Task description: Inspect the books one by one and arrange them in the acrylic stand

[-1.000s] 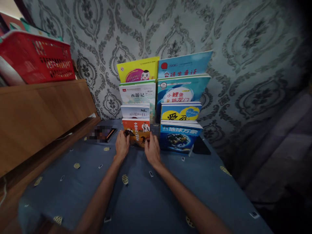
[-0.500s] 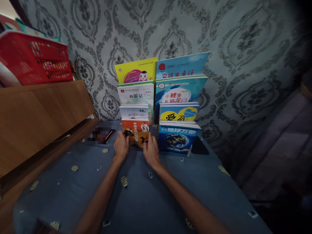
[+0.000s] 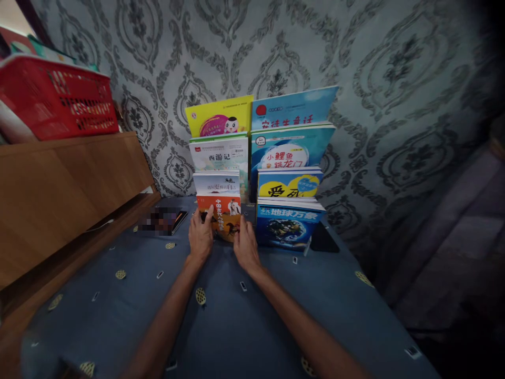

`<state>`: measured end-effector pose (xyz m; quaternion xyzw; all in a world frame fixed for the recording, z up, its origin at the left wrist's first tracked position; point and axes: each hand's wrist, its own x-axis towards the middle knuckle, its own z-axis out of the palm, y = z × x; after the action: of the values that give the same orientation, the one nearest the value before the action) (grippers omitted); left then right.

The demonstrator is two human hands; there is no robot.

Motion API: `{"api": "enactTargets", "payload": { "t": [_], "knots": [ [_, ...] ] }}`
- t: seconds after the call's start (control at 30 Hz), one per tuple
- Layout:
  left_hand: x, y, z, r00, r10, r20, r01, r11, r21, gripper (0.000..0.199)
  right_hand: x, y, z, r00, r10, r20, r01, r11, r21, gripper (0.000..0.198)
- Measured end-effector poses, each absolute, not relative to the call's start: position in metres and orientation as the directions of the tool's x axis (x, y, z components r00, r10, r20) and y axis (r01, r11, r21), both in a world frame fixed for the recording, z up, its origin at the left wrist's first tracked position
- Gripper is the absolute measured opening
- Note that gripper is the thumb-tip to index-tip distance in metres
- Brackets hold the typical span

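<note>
An orange book (image 3: 225,211) with horse riders on its cover stands upright at the front of the left row of books. My left hand (image 3: 201,237) grips its left side, thumb across the front cover. On the opposite side, my right hand (image 3: 246,243) holds the lower right edge, its fingertips partly hidden. Directly behind rises a pale book (image 3: 216,183), then a white book (image 3: 216,155) and a yellow book (image 3: 221,116). Close to the right hand, a blue book with a globe (image 3: 286,227) fronts the right row.
Behind the globe book stand a yellow-and-blue book (image 3: 272,187), a teal book (image 3: 294,147) and a light blue book (image 3: 295,108). A dark flat object (image 3: 324,238) lies beside them on the patterned blue cloth (image 3: 221,337). At left, a red basket (image 3: 84,100) sits on a wooden board (image 3: 71,195).
My left hand has shifted slightly right, its thumb now further over the orange book's cover. The right hand stays at the book's right edge, almost unmoved.
</note>
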<state>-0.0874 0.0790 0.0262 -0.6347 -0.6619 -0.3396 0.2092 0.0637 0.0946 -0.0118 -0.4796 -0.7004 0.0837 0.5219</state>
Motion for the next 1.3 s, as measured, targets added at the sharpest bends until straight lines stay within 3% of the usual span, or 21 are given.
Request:
{"api": "enactTargets", "payload": {
  "t": [0.33, 0.53, 0.67, 0.9, 1.3],
  "knots": [
    [-0.083, 0.079, 0.027, -0.109, 0.696, 0.709, 0.984, -0.027, 0.178, 0.057, 0.065, 0.095, -0.011, -0.003, 0.745, 0.667, 0.563, 0.552, -0.615, 0.064],
    [-0.085, 0.079, 0.027, -0.097, 0.708, 0.700, 0.990, -0.003, 0.140, 0.058, 0.065, 0.084, 0.000, 0.076, 0.722, 0.688, 0.498, 0.570, -0.653, 0.058],
    [-0.085, 0.079, 0.026, -0.102, 0.694, 0.713, 0.991, 0.008, 0.134, 0.060, 0.065, 0.074, 0.010, 0.020, 0.670, 0.742, 0.484, 0.643, -0.594, 0.052],
    [-0.086, 0.078, 0.027, -0.078, 0.705, 0.705, 0.987, -0.044, 0.153, 0.060, 0.065, 0.076, 0.008, -0.096, 0.676, 0.731, 0.510, 0.664, -0.547, 0.060],
    [-0.095, 0.076, 0.020, -0.095, 0.666, 0.740, 0.957, -0.143, 0.252, 0.062, 0.065, 0.075, 0.012, -0.055, 0.660, 0.750, 0.436, 0.691, -0.576, 0.052]
  ]
}}
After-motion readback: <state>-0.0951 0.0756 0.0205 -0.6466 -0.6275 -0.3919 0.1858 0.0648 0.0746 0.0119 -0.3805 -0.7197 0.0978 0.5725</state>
